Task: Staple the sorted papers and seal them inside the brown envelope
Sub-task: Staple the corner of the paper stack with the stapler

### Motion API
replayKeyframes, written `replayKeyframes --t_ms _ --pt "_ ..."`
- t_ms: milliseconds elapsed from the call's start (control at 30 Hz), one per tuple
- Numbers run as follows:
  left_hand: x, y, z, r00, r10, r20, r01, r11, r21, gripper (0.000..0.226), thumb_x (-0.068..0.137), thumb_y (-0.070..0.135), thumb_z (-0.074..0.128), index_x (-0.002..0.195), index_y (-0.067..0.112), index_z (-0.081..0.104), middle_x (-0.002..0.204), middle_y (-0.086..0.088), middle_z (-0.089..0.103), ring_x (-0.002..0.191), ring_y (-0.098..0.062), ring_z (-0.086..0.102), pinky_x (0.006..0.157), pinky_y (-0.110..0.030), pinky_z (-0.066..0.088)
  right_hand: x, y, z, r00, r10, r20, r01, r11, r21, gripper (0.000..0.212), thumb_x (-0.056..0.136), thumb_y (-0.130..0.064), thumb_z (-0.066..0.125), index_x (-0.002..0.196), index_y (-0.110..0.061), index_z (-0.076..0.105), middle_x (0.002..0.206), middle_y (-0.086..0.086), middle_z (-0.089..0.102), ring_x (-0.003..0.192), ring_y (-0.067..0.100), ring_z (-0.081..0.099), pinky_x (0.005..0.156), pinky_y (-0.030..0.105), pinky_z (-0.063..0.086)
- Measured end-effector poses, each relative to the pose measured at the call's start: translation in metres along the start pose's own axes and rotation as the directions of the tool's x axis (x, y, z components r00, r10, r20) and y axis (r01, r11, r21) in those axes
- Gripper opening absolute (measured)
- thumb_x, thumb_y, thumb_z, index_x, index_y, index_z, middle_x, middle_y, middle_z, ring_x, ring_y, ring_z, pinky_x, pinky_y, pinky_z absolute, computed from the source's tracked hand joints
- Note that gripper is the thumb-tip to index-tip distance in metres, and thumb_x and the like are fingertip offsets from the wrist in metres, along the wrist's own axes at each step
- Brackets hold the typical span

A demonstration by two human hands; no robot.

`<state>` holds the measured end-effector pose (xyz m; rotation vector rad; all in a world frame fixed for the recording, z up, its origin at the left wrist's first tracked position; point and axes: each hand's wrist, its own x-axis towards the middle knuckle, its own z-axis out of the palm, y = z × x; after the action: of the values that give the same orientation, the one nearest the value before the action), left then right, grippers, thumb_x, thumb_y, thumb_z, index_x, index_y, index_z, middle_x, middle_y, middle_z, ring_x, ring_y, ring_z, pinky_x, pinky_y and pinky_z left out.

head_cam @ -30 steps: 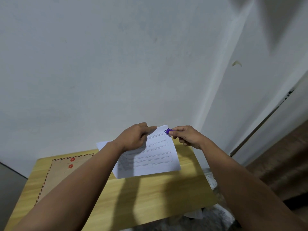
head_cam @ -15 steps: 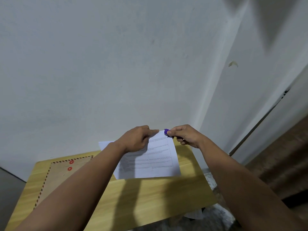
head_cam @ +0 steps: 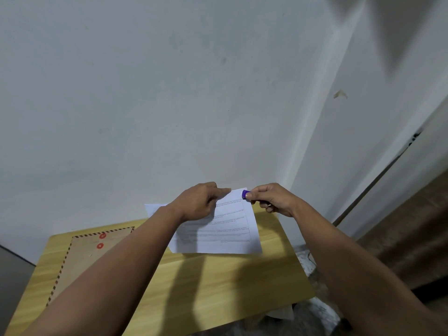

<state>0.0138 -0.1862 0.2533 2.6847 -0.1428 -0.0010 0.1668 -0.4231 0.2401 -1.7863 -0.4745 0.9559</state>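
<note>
Now, stapling step: the far right corner of the papers (head_cam: 218, 229) is being addressed.
Left hand (head_cam: 198, 202): pressed flat on the sheets, forefinger stretched toward the corner, apparently so the stack is kept squared.
Right hand (head_cam: 269, 198): closed around a small purple stapler (head_cam: 245, 194), which is set right at the corner edge; whether a staple is in cannot be told.
Papers: laid on the wooden table (head_cam: 218, 282) at its far side, the far edge lifted toward the wall.
Brown envelope (head_cam: 82, 258): left flat at the table's left, partly hidden by the left forearm, untouched.
Remaining: insertion and sealing judged not yet done.
</note>
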Motion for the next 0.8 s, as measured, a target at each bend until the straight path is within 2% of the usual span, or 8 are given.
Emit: replayKeyframes --t_ms 167,333,467,567,667,800 --pt "0.001 -0.001 0.0 1.0 0.006 -0.011 -0.007 1.0 -0.002 0.059 0.1 0.011 0.043 0.144 0.048 0.053 0.093 0.005 0.054 0.087 -0.015 0.056 0.085 -0.04 0.053 0.0 0.002 -0.003 1.0 -0.012 -0.025 0.013 1.0 0.015 0.034 0.076 -0.041 0.087 0.095 -0.013 0.082 0.088 0.004 0.067 0.061 0.014 0.035 0.056 0.026 0.027" --pt "0.005 0.001 0.001 1.0 0.022 -0.007 -0.022 1.0 -0.016 0.063 0.1 0.01 0.043 0.14 0.06 0.042 0.094 0.002 0.056 0.088 -0.015 0.056 0.084 -0.039 0.052 0.002 0.0 -0.003 1.0 -0.012 -0.009 0.012 1.0 0.002 0.038 0.075 -0.042 0.087 0.097 -0.012 0.082 0.086 0.002 0.066 0.06 0.013 0.034 0.056 0.026 0.025" --pt "0.009 -0.001 0.002 1.0 0.016 0.003 -0.016 1.0 0.004 0.061 0.1 0.009 0.043 0.143 0.051 0.052 0.09 0.007 0.052 0.085 -0.012 0.053 0.081 -0.037 0.052 0.004 0.0 -0.004 1.0 -0.01 -0.011 0.01 1.0 -0.005 0.034 0.077 -0.04 0.087 0.097 -0.012 0.082 0.085 0.001 0.067 0.06 0.013 0.034 0.055 0.026 0.026" --pt "0.011 -0.002 0.004 1.0 0.018 0.015 -0.018 1.0 0.01 0.061 0.101 0.01 0.043 0.145 0.051 0.051 0.087 0.014 0.047 0.084 -0.011 0.052 0.081 -0.035 0.05 0.004 0.0 -0.005 1.0 -0.024 -0.019 0.024 0.999 -0.027 0.029 0.079 -0.039 0.085 0.094 -0.014 0.082 0.083 0.001 0.067 0.059 0.012 0.036 0.055 0.025 0.028" --pt "0.012 -0.003 0.006 0.999 0.03 0.017 -0.03 1.0 0.004 0.063 0.101 0.011 0.042 0.146 0.054 0.049 0.087 0.014 0.048 0.086 -0.013 0.054 0.082 -0.035 0.051 0.005 0.001 -0.006 0.998 -0.052 -0.034 0.051 0.998 -0.031 0.023 0.081 -0.036 0.084 0.091 -0.015 0.083 0.08 0.001 0.067 0.059 0.012 0.037 0.056 0.025 0.03" --pt "0.014 -0.003 0.008 0.999 0.026 0.029 -0.026 1.0 0.001 0.062 0.1 0.011 0.042 0.146 0.052 0.049 0.087 0.014 0.048 0.085 -0.012 0.053 0.083 -0.037 0.052 0.008 0.007 -0.007 0.995 -0.083 -0.057 0.081 0.996 -0.024 0.027 0.08 -0.036 0.085 0.092 -0.011 0.083 0.079 0.006 0.067 0.057 0.013 0.037 0.055 0.024 0.032"
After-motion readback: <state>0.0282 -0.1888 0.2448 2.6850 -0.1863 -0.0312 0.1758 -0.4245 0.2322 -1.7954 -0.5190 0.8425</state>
